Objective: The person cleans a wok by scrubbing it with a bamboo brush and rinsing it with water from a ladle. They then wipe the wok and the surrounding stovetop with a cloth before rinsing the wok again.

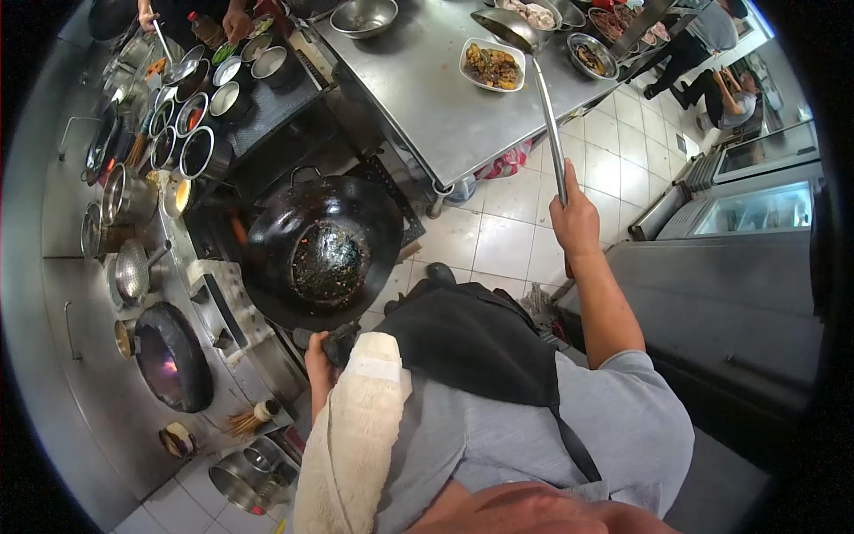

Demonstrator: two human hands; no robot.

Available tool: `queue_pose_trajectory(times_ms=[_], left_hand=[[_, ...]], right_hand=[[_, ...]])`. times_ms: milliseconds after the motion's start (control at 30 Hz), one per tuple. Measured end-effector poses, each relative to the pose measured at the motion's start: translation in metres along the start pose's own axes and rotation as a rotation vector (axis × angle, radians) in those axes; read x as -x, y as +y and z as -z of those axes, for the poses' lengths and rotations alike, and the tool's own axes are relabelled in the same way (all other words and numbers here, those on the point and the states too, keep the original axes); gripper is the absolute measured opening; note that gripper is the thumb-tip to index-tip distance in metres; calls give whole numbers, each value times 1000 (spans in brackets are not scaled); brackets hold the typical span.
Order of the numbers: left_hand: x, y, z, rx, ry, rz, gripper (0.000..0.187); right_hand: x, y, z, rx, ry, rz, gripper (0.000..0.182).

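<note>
A large dark wok [267, 258] with oily scraps in its bottom is at the edge of the stove, tilted towards me. My left hand [318, 360] is closed at its near rim, round a dark cloth [340, 343]. My right hand [576, 221] grips the long handle of a ladle [551, 125], held out over the corner of the steel table [427, 116]. The ladle's bowl is beside a white square dish [493, 65] of browned food pieces. A light towel [360, 427] covers my left forearm.
Several seasoning pots [205, 153] crowd the left counter, where another person's hand [237, 24] shows. A second wok [173, 356] and a strainer [133, 271] are at the lower left. A metal bowl [364, 16] is on the table. Two people are at the far right.
</note>
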State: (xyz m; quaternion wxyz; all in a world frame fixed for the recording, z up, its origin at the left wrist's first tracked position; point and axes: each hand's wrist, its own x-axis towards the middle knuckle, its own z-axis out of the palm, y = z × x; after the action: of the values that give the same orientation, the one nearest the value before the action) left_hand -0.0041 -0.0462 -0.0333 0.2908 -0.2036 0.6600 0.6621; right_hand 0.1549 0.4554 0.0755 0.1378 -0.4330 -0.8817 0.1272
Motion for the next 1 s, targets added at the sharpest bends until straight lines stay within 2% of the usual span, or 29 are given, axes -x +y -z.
queue_pose_trajectory(times_ms=[67,100,167,267,333,367,400,433,467,500,533,600,667,700,733,767,800,833,900,933,1000], left_hand=[[-8,-6,8,266,29,227,26],[-4,-3,9,259,25,224,26],[7,0,7,147,-27,-49,25],[41,28,-10,162,41,-73,26],[15,-17,52,164,-15,-37,24],[5,-31,72,199,35,15,24],[5,-41,86,236,85,70,24],[12,-51,100,239,78,66,24],[20,-63,117,-113,162,-190,24],[26,-64,122,-471,248,-439,24],[23,-63,125,-466,254,-443,24],[35,-31,107,-141,131,-299,26],[71,8,82,225,72,-167,28],[97,24,69,439,80,-131,29],[116,51,28,-149,262,-856,29],[130,96,3,537,392,-252,27],[120,84,28,788,292,-139,22],[121,83,36,825,417,-143,21],[108,55,73,834,499,-273,20],[108,57,84,880,604,-282,18],[101,75,106,1007,595,-395,19]], right_hand=[[2,4,2,17,-10,11,69],[3,4,3,2,-17,17,69],[-1,6,3,-14,-20,36,69],[2,13,4,-67,55,17,66],[-8,5,24,-569,-201,-285,58],[-10,-5,36,-846,-296,-320,49],[-10,-4,44,-845,-285,-321,49],[-12,-5,49,-1132,-433,-360,46],[-14,-7,53,-1419,-591,-389,44],[-12,-16,55,-1505,-708,-323,43],[-15,-25,50,-1506,-712,-315,43],[-20,-44,28,-1227,-1293,-263,36],[-24,-81,-5,-1054,-1387,-149,28],[-22,-117,-10,-905,-1351,3,24],[-17,-144,-27,-772,-1383,72,24],[-16,-176,-37,-662,-1425,138,25],[-13,-205,-49,-618,-1457,229,27],[-10,-242,-53,-561,-1503,260,28],[8,-301,-81,-630,-1603,451,30],[15,-334,-86,-638,-1638,501,30],[34,-415,-96,-626,-1696,617,31]])
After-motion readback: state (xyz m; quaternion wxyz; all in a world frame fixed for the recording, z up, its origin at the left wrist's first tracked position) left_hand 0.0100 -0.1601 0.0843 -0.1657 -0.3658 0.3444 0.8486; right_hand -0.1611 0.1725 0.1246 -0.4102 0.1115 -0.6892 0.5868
